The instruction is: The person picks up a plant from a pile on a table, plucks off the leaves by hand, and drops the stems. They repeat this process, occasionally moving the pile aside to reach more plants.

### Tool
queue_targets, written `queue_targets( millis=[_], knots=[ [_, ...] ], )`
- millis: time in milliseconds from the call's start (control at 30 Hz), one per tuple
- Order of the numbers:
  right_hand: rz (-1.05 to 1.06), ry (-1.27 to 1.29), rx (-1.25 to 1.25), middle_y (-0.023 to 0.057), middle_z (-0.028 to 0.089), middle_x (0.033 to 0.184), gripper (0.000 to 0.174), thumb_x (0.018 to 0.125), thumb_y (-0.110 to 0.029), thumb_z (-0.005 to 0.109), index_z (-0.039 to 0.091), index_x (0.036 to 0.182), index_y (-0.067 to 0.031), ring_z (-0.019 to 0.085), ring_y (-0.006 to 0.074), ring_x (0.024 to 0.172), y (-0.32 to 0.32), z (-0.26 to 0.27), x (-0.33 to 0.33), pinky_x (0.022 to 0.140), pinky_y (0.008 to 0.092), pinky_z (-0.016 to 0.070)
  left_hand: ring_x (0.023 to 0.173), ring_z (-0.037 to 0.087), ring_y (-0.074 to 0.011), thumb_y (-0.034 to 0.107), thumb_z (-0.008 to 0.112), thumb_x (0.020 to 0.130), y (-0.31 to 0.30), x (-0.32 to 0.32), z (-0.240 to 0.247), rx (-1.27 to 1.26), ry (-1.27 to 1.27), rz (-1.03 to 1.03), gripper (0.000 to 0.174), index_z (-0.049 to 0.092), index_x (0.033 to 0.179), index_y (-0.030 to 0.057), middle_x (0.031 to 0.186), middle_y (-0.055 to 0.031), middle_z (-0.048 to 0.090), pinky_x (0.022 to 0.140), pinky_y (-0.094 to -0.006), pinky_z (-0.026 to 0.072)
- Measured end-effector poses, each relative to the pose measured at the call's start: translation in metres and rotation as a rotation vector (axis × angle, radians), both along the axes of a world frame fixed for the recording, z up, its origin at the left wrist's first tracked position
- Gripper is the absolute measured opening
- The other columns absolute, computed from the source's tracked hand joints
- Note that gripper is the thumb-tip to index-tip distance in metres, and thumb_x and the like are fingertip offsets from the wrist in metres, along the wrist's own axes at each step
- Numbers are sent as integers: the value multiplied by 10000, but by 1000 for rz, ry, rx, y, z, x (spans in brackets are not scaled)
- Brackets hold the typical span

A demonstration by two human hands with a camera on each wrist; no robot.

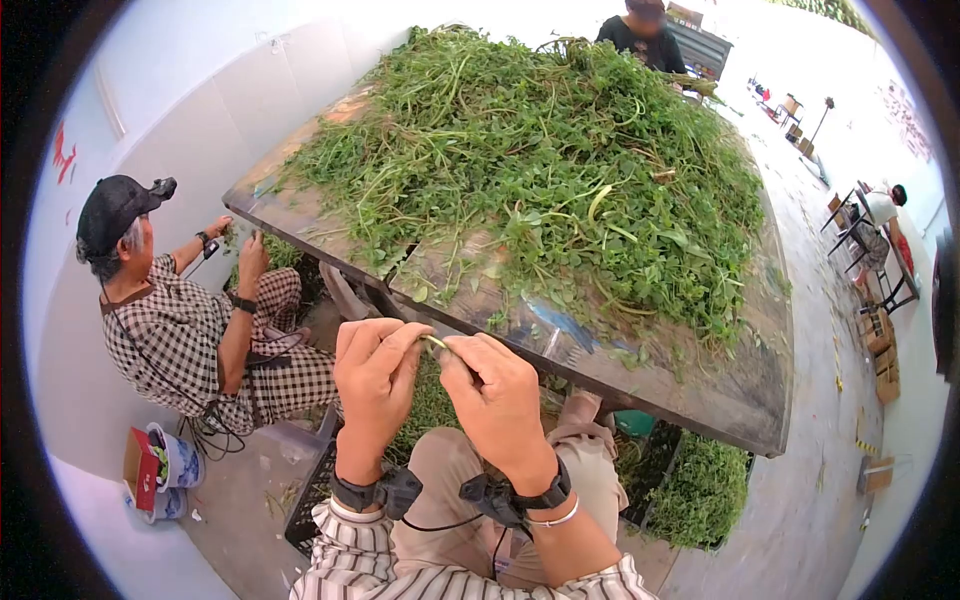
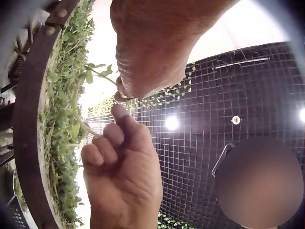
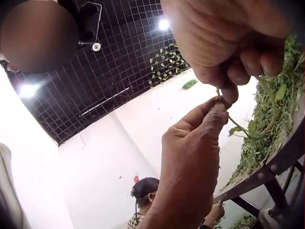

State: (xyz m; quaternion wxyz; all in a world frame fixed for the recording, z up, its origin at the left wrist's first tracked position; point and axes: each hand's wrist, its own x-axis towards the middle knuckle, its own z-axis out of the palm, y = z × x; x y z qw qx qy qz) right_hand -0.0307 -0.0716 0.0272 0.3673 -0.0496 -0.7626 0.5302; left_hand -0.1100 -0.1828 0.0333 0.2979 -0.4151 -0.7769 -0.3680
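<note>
My left hand (image 1: 378,375) and right hand (image 1: 497,398) are raised close together in front of the table edge. Between their fingertips is a thin green plant stem (image 1: 433,342), pinched by both thumbs and forefingers. The left wrist view shows the stem (image 2: 76,102) curving out from the hands, with small leaves at its upper end. In the right wrist view, my left hand (image 3: 193,143) pinches the stem close to my right hand's (image 3: 228,47) fingertips. The stem (image 3: 275,107) loops out from under the right hand's curled fingers.
A large heap of leafy green stems (image 1: 560,170) covers much of the wooden table (image 1: 690,390). A person in checked clothes (image 1: 190,330) sits at left; another (image 1: 645,40) is at the far side. Crates of greens (image 1: 700,490) stand below. Buckets (image 1: 180,460) stand lower left.
</note>
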Motion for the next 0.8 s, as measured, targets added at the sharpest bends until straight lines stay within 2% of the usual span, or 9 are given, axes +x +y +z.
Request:
queue_targets(
  millis=[167, 267, 333, 367, 400, 467, 600, 667, 800],
  knots=[
    [36, -4, 34, 143, 585, 786, 127, 788, -39, 576, 600, 907, -3, 573, 310, 652, -6, -1, -2, 575, 342, 465, 750, 495, -222, -2, 609, 743, 2, 2, -10, 119, -115, 35, 112, 634, 846, 32, 783, -69, 564, 642, -290, 395],
    [7, -20, 58, 143, 595, 795, 117, 792, -40, 573, 599, 897, 3, 580, 316, 667, -5, 0, 0, 583, 343, 470, 703, 477, -156, 30, 553, 808, 0, -6, -16, 246, -228, 44, 70, 609, 850, 27, 755, -26, 529, 627, -262, 375],
    [15, -22, 40, 146, 600, 826, 132, 799, -49, 568, 597, 918, 1, 585, 321, 687, -1, 1, 1, 601, 350, 475, 662, 448, -79, 81, 515, 878, -12, -17, -17, 614, -699, 52, 105, 608, 872, 32, 734, 19, 490, 616, -205, 364],
    [24, -25, 20, 149, 605, 856, 148, 806, -59, 563, 596, 939, -2, 591, 327, 708, 0, 1, 2, 619, 357, 480, 651, 402, -15, 119, 512, 901, -16, -22, -18, 715, -760, 20, 118, 604, 884, 47, 727, 59, 461, 579, -182, 317],
    [21, -26, 17, 149, 605, 856, 148, 806, -59, 563, 596, 939, -2, 591, 327, 708, 0, 0, 2, 619, 357, 480, 651, 402, -15, 119, 512, 901, -17, -23, -17, 711, -763, 19, 118, 604, 884, 47, 727, 59, 461, 579, -182, 317],
    [109, -113, 42, 172, 581, 1026, 265, 823, -82, 547, 556, 1078, -10, 593, 351, 795, 0, -1, 2, 685, 383, 484, 637, 431, -54, 89, 511, 899, -18, -24, -16, 861, -823, -56, 121, 597, 922, 8, 728, 36, 491, 596, -180, 357],
    [48, -199, 84, 190, 508, 1173, 390, 831, -94, 534, 475, 1209, -19, 578, 377, 870, -6, -2, 0, 740, 407, 477, 669, 451, -47, 93, 522, 895, -24, -20, -16, 785, -833, -74, 127, 601, 934, 1, 769, 21, 526, 622, -174, 367],
    [119, -136, 29, 196, 456, 1245, 455, 822, -91, 537, 428, 1258, -16, 565, 396, 904, -6, 1, -1, 759, 412, 472, 676, 450, -47, 91, 524, 889, -22, -13, -15, 706, -854, -112, 120, 598, 914, -1, 770, 17, 523, 628, -180, 369],
    [172, -95, 15, 197, 515, 1146, 406, 812, -85, 542, 473, 1206, -14, 566, 390, 877, -8, -2, -2, 741, 412, 472, 702, 446, -52, 80, 526, 871, -10, 4, -8, 498, -861, -290, 102, 579, 854, -6, 770, 14, 505, 648, -193, 368]
  ],
)
